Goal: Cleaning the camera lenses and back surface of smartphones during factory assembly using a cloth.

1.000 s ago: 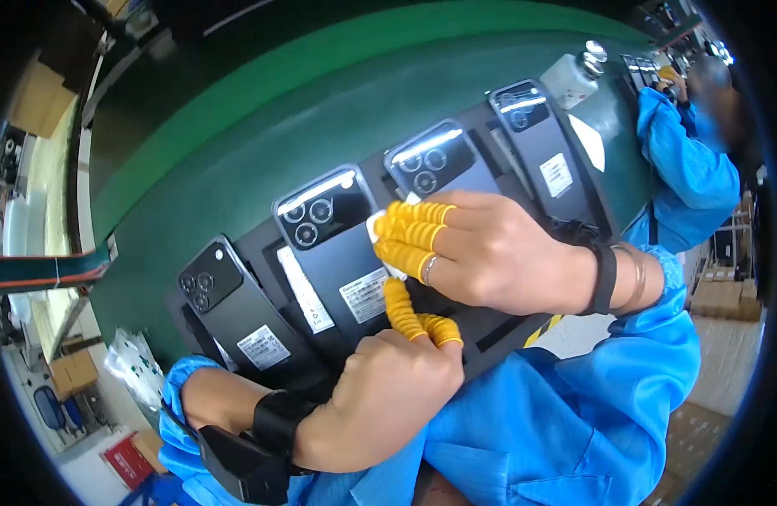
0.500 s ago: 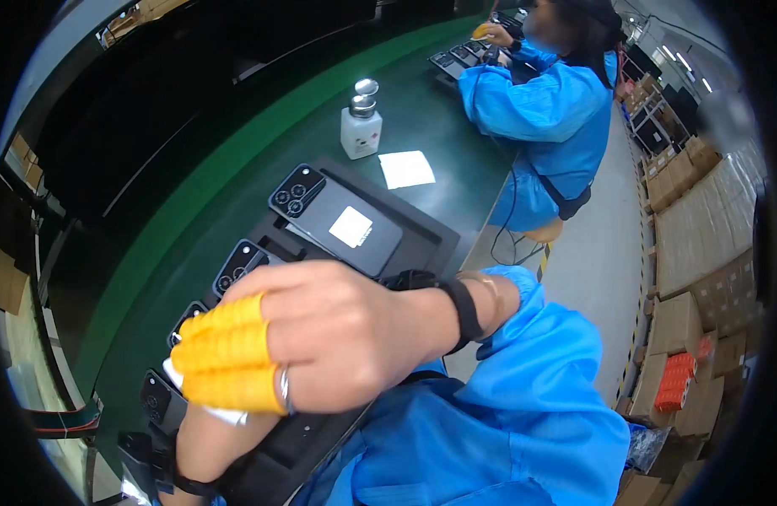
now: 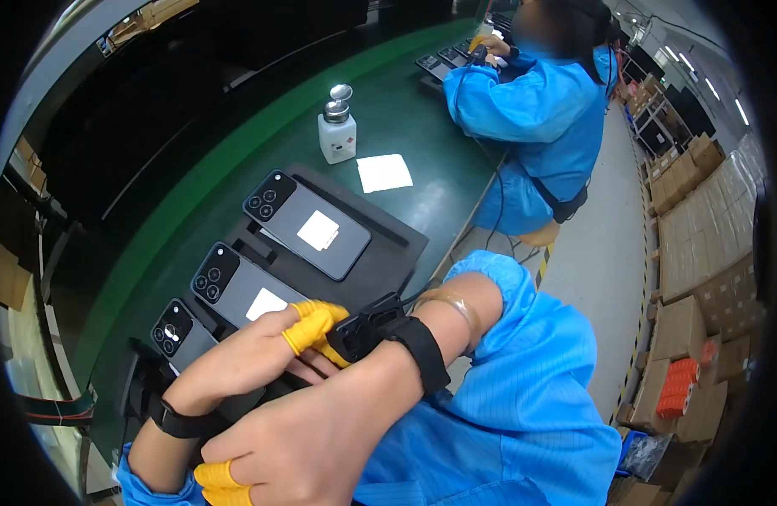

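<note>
Black wrist device (image 3: 363,333) sits just right of the left hand (image 3: 252,350), which grips its edge.

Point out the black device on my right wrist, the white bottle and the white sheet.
Black device (image 3: 361,334): head view, on its casing.
White bottle (image 3: 338,138): head view, on its side wall.
White sheet (image 3: 384,173): head view, middle of its surface.

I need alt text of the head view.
The left hand, with yellow finger covers, is beside the black device on the right wrist, above grey phones on a dark tray. A white bottle and a co-worker are beyond.
</note>
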`<state>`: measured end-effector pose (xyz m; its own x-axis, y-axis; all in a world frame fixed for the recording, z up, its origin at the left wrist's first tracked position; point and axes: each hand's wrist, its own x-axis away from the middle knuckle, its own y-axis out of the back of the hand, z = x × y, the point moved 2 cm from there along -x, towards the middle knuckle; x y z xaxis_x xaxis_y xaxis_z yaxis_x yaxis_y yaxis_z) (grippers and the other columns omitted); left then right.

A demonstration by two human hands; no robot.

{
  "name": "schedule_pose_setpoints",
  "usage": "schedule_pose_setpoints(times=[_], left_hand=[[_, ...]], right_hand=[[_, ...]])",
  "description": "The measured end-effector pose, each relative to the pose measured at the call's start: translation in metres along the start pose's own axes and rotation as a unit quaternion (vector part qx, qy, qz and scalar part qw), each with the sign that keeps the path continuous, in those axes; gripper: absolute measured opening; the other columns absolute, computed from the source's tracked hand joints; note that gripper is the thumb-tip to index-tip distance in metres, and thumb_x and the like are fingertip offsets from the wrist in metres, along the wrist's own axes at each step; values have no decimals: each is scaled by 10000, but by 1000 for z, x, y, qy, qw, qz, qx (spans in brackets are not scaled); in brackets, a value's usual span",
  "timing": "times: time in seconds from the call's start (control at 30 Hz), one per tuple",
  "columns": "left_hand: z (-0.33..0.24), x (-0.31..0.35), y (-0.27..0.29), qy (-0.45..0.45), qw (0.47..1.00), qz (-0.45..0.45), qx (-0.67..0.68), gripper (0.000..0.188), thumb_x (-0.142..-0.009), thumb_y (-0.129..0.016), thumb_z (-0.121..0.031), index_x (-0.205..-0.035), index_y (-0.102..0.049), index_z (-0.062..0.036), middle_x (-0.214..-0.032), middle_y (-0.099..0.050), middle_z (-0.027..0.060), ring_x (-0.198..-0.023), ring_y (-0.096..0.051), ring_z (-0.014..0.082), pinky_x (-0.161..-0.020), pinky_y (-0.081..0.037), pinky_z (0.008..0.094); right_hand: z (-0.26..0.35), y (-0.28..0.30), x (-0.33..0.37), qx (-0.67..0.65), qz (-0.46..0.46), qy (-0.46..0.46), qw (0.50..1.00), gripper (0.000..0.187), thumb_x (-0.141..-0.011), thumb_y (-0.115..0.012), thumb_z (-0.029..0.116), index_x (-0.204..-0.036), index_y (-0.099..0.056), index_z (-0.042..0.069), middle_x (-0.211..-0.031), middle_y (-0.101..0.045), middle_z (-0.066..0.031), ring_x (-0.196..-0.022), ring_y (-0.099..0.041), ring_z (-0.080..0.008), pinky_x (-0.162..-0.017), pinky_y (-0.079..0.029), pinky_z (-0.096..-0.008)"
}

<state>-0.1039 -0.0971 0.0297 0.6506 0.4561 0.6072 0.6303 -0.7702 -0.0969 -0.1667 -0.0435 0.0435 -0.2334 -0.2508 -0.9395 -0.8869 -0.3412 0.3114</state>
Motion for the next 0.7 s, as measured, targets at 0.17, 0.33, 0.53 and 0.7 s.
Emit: schedule_pose_setpoints(times=[0.17,0.33,0.53,0.7], left_hand=[[-8,6,-6,-3,999,-17,-34,345,-992,-450,-190,-1239,-473,49,-1032,-611,139,-862,-666,197,-749,-559,282],[-21,-1,-3,-56,993,-66,-84,290,-947,-540,-170,-1113,-560,67,-910,-637,122,-769,-657,153,-684,-560,262],[-50,15,-10,-145,941,-150,-265,396,-802,-706,-139,-1124,-596,65,-904,-664,126,-779,-651,159,-692,-531,264],[-61,37,-26,-282,819,-204,-457,450,-691,-751,-101,-1108,-634,21,-989,-665,154,-818,-653,247,-741,-526,300]], right_hand=[[8,-10,10,14,60,20,998,112,-681,-620,141,-603,-573,75,-582,-524,-9,-579,-553,-193,-560,-418,-326],[8,3,17,-48,173,-24,984,110,-710,-654,121,-637,-632,42,-572,-577,-32,-567,-587,-220,-571,-429,-336],[-2,0,36,-22,296,-25,955,72,-700,-665,55,-655,-637,6,-552,-571,-42,-564,-590,-270,-583,-465,-364],[-18,26,40,62,401,-126,905,73,-705,-676,47,-752,-624,27,-725,-636,-88,-678,-624,-274,-626,-485,-378]])
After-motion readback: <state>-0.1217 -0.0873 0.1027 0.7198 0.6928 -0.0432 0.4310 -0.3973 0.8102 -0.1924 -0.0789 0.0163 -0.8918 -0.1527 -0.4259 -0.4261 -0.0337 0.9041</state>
